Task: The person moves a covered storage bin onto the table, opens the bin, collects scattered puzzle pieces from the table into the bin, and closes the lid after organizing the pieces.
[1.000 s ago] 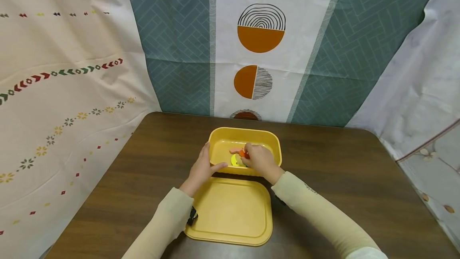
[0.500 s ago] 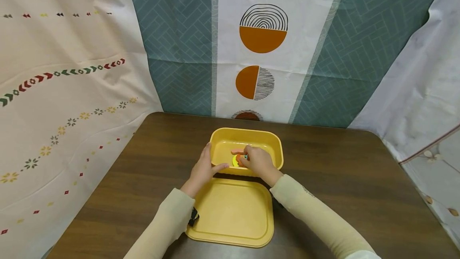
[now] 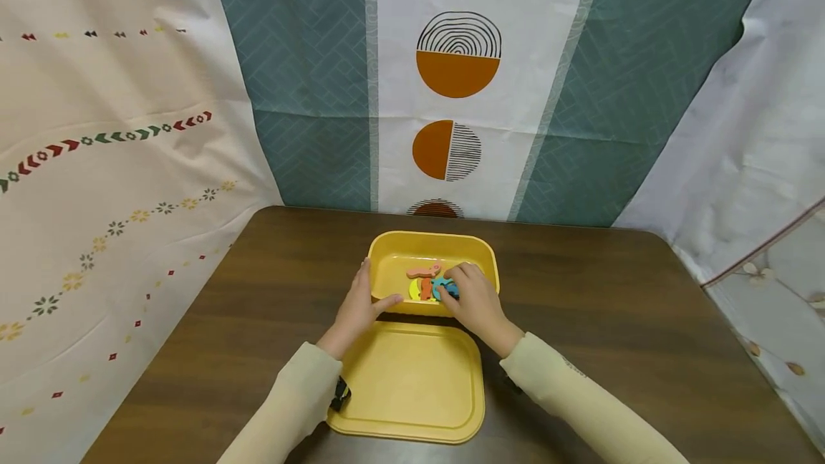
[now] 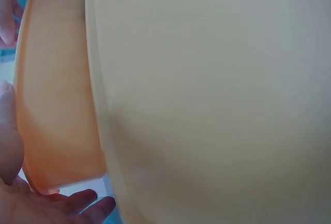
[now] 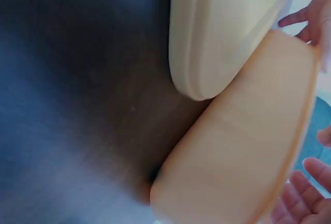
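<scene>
A yellow rectangular box (image 3: 393,307) holds several small flat toy pieces: a pink one (image 3: 422,273), a yellow round one (image 3: 414,289), an orange one (image 3: 425,289) and blue ones (image 3: 441,288). My left hand (image 3: 354,310) rests against the box's front left corner, its straight fingers along the outside and its thumb across the front rim. Inside the box, my right hand (image 3: 478,303) hovers over the blue pieces with thumb and fingers apart, partly covering them. The right wrist view shows those fingers (image 5: 306,192) separated behind the box wall.
In front of the box lies a flat yellow lid (image 3: 412,378) with a raised rim, close to the box's front wall. Both stand on a dark brown wooden table (image 3: 580,306). Patterned cloths (image 3: 309,92) hang behind and beside the table.
The orange piece, pinched in my right hand earlier, now lies between the yellow and blue pieces. My right fingers have let it go and shifted right. The left hand keeps its place on the box.
</scene>
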`<state>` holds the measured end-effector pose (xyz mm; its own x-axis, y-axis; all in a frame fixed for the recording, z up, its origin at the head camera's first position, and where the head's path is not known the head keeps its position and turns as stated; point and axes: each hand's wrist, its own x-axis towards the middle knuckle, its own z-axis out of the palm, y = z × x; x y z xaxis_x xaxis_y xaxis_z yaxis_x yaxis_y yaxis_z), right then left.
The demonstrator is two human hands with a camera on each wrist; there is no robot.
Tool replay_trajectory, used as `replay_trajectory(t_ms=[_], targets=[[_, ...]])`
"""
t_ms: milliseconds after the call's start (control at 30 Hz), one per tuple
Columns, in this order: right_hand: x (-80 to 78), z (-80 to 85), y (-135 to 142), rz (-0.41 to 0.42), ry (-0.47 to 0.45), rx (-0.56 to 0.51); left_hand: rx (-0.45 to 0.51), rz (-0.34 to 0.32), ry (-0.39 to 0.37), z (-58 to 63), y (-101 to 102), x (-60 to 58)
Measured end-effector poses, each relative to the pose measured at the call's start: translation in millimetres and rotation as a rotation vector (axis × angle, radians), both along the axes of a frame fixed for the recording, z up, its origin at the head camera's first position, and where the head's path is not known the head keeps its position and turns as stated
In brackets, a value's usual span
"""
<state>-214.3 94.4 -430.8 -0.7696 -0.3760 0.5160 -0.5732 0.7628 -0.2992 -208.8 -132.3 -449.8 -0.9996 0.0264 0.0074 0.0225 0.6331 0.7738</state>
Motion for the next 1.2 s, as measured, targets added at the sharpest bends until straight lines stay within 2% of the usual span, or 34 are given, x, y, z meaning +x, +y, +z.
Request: replay_trajectory(t_ms=[100,333,500,600,667,800,933,1033,1200], targets=[[12.5,1.0,7,-0.011,-0.005,-0.032,0.033,-0.011,-0.011,-0.4,-2,0.2],[41.3,-2.9,22,-0.034,-0.054,-0.073,0.029,-0.047,-0.038,-0.6,-5,-0.5],[58.7,-2.0,38,-0.065,-0.105,-0.136,0.010,-0.039,-0.033,12.6,-9,6.8],[68.8,1.3,49,-0.078,-0.152,-0.218,0.004,-0.037,-0.014,22.2,-15,17.6],[75.6,2.2,56,-0.085,-0.200,-0.262,0.003,-0.041,-0.011,24.2,-21,27.3],[88.7,0.6,64,-0.091,-0.359,-0.327,0.019,-0.031,-0.060,19.2,-33,50.5],[102.6,-1.2,66,-0.094,-0.553,-0.369,0.063,-0.012,-0.115,10.9,-34,72.9],[110.9,-2.4,64,-0.110,-0.661,-0.382,0.069,0.007,-0.104,8.0,-32,85.9],[120.1,-6.9,59,-0.101,-0.796,-0.442,0.019,0.048,-0.096,5.4,-32,101.7]])
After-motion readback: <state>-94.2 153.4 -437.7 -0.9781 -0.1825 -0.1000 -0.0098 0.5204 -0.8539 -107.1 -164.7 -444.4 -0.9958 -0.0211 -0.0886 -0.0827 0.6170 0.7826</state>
